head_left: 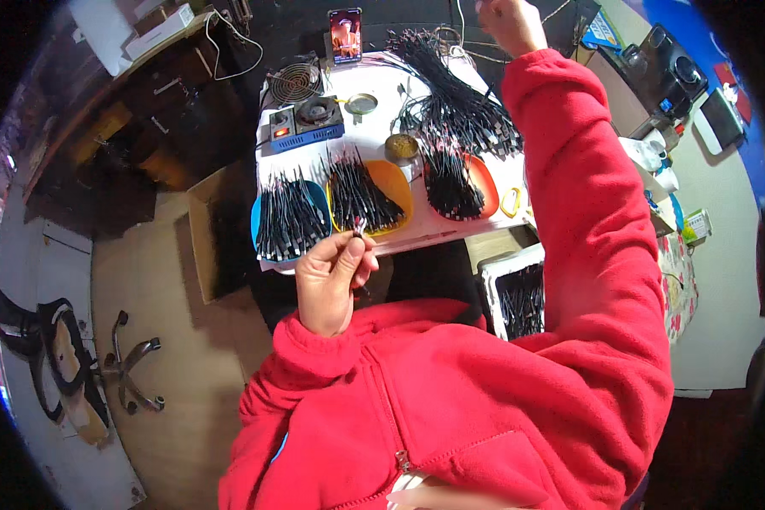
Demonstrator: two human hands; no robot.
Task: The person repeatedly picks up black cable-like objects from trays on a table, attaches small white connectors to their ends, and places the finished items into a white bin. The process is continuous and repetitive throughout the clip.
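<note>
My left hand [336, 276] is raised in front of the table's near edge. Its thumb and fingers pinch a short black cable [359, 228], whose pale and pinkish wire ends stick up. My right hand [513, 27] reaches far over the table's back right corner, partly cut off by the top edge. Its fingers look curled, and what they hold, if anything, is hidden. Black cables fill a blue tray [254, 228], a yellow tray [408, 191] and a red-orange tray [488, 183] along the near side. A large pile of black cables [459, 93] lies behind them.
On the white table [374, 72] stand a blue soldering device [308, 127], a metal fan [295, 82], a small dish [362, 104], a round tin [402, 147] and a propped phone [345, 36]. A white bin [489, 285] of cables sits at right, a cardboard box [202, 246] at left.
</note>
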